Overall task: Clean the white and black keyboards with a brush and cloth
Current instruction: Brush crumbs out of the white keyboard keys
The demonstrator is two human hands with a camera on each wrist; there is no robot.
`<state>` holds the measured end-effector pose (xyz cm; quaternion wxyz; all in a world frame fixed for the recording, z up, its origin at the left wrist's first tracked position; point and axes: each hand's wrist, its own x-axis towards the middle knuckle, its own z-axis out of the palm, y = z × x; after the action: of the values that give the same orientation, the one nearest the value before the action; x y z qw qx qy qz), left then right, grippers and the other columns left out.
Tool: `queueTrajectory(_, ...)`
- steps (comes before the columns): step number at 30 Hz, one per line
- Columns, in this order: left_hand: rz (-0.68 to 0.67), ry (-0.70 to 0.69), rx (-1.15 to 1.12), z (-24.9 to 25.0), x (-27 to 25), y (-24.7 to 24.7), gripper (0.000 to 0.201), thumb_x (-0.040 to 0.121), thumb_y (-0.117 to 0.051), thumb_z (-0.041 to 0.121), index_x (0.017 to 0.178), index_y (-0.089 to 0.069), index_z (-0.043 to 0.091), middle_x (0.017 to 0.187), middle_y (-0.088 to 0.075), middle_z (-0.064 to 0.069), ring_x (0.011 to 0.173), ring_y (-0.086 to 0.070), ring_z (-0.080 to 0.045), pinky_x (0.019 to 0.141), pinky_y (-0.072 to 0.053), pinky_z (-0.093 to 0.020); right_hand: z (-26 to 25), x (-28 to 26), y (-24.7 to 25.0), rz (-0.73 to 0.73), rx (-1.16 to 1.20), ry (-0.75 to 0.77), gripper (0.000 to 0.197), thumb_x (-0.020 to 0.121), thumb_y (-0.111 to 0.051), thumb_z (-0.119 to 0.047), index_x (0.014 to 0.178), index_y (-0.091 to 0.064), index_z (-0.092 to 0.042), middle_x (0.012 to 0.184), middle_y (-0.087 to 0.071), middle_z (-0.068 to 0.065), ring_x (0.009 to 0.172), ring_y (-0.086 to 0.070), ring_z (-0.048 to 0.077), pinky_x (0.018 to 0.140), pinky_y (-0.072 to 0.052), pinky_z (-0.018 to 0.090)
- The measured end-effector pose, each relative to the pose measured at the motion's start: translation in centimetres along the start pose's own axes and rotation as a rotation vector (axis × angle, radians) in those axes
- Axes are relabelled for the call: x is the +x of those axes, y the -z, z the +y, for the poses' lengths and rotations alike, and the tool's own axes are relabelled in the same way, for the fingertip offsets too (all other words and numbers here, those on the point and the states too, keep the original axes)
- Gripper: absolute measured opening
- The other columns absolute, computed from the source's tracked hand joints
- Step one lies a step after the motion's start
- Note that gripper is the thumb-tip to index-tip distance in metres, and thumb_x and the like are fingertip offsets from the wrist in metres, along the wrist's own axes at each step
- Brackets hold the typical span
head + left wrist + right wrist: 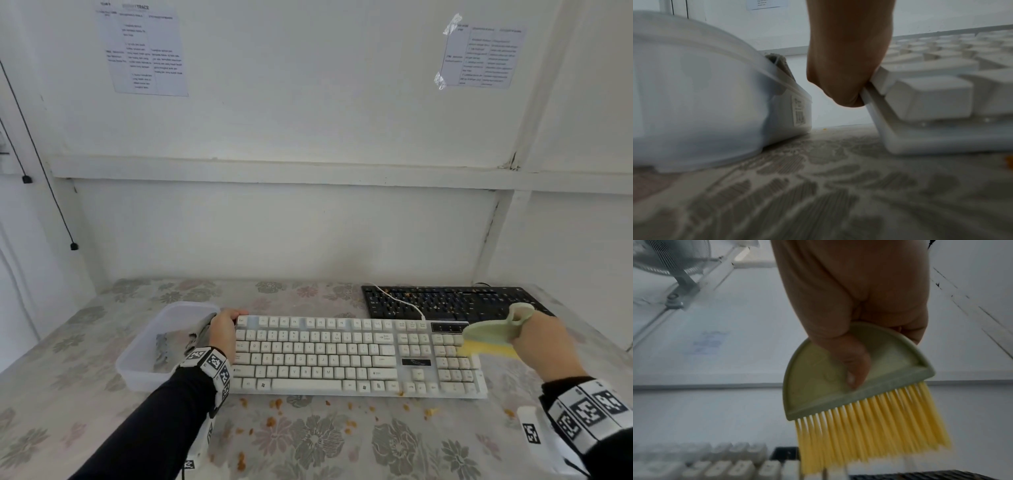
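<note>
Black long sleeves (150, 421) on both arms; white wristbands (209, 363) with black square-code tags at each wrist.

White keyboard (342, 356) lies before crumb-strewn black keyboard (455, 303); green brush (493, 334) above.

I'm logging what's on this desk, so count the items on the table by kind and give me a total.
Keyboards: 2, a white plastic keyboard and a black crumb-strewn keyboard
Brushes: 1, green-handled brush with yellow bristles
Containers: 1, clear plastic tub
Cloths: 1, grey cloth in the tub
Total: 5
</note>
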<state>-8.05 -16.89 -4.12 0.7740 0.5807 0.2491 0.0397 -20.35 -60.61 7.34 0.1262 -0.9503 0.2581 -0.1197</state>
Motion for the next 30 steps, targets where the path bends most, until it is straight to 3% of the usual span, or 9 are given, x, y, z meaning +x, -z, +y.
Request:
queueTrajectory(2,-0.002,0.005,-0.006,-0.1,0.2,0.2,0.021,0.08,-0.05,0.022,0.066,-0.063,0.016,0.062,-0.06,-0.008,0.06,-0.057,-0.03,0.061,-0.049,-0.034,-0.8,-0.6,0.4,0.009,0.039,0.044,0.03,0.08,-0.047,0.008,0.066,-0.045,-0.019,0.063,-0.046,0.008,0.072,-0.047,0.029,0.063,-0.038,0.032)
queueTrajectory(4,0.003,0.007,-0.005,-0.1,0.5,0.3,0.021,0.078,-0.052,0.024,0.064,-0.065,0.016,0.063,-0.061,-0.008,0.064,-0.058,-0.03,0.066,-0.05,-0.037,-2.5,-1.4,0.7,0.001,0.127,0.15,0.033,0.079,-0.05,0.01,0.067,-0.045,-0.02,0.071,-0.053,0.01,0.07,-0.049,0.026,0.061,-0.04,0.027)
queueTrajectory(7,0.005,0.028,-0.003,0.0,0.3,0.4,0.02,0.076,-0.053,0.026,0.062,-0.064,0.017,0.064,-0.062,-0.008,0.064,-0.059,-0.03,0.067,-0.05,-0.038,-6.7,-3.4,0.2,-0.162,0.314,0.363,0.031,0.083,-0.058,0.007,0.069,-0.048,-0.018,0.076,-0.052,0.0,0.068,-0.05,0.016,0.052,-0.041,0.009)
queueTrajectory(11,-0.017,0.017,-0.011,0.3,-0.5,0.1,0.022,0.081,-0.05,0.023,0.065,-0.063,0.016,0.062,-0.061,-0.008,0.062,-0.058,-0.029,0.064,-0.049,-0.035,-13.2,-6.6,-2.2,-0.379,0.403,0.572,0.025,0.087,-0.057,0.002,0.095,-0.054,-0.022,0.09,-0.053,-0.004,0.071,-0.052,0.007,0.05,-0.041,0.003)
queueTrajectory(14,-0.023,0.014,-0.019,0.3,-0.5,0.1,0.021,0.081,-0.049,0.021,0.068,-0.064,0.015,0.062,-0.061,-0.007,0.064,-0.058,-0.03,0.068,-0.05,-0.037,-17.4,-9.1,-4.4,-0.506,0.403,0.714,0.023,0.091,-0.053,-0.003,0.109,-0.058,-0.016,0.086,-0.053,-0.007,0.064,-0.048,0.0,0.05,-0.039,0.009)
queueTrajectory(17,-0.026,0.026,-0.019,0.2,0.1,0.4,0.019,0.077,-0.05,0.023,0.069,-0.066,0.015,0.07,-0.063,-0.008,0.071,-0.059,-0.029,0.08,-0.049,-0.044,-20.2,-10.9,-6.1,-0.526,0.336,0.848,0.024,0.092,-0.048,-0.005,0.112,-0.056,-0.016,0.084,-0.054,-0.002,0.061,-0.05,0.011,0.05,-0.038,0.014)
queueTrajectory(22,-0.04,0.084,-0.059,0.3,0.0,0.5,0.019,0.074,-0.053,0.02,0.061,-0.066,0.016,0.066,-0.061,-0.007,0.064,-0.055,-0.027,0.072,-0.047,-0.039,-22.6,-12.3,-7.5,-0.452,0.273,0.955,0.017,0.09,-0.047,-0.003,0.102,-0.051,-0.014,0.069,-0.041,-0.006,0.071,-0.044,0.02,0.048,-0.027,0.015)
queueTrajectory(26,-0.047,0.106,-0.099,0.7,-0.2,0.0,0.024,0.084,-0.048,0.011,0.063,-0.058,0.011,0.051,-0.057,-0.005,0.056,-0.05,-0.026,0.058,-0.044,-0.034,-23.4,-12.9,-7.8,-0.406,0.226,0.998,0.026,0.089,-0.047,-0.002,0.112,-0.051,-0.011,0.09,-0.057,0.008,0.079,-0.05,0.024,0.064,-0.041,0.027)
queueTrajectory(30,-0.028,0.08,-0.083,0.4,-0.2,0.2,0.024,0.081,-0.049,0.016,0.062,-0.063,0.013,0.063,-0.059,-0.009,0.059,-0.054,-0.028,0.068,-0.047,-0.039,-23.2,-12.5,-7.7,-0.415,0.198,0.973,0.03,0.083,-0.045,0.005,0.106,-0.049,-0.014,0.094,-0.055,0.008,0.087,-0.055,0.028,0.073,-0.05,0.037)
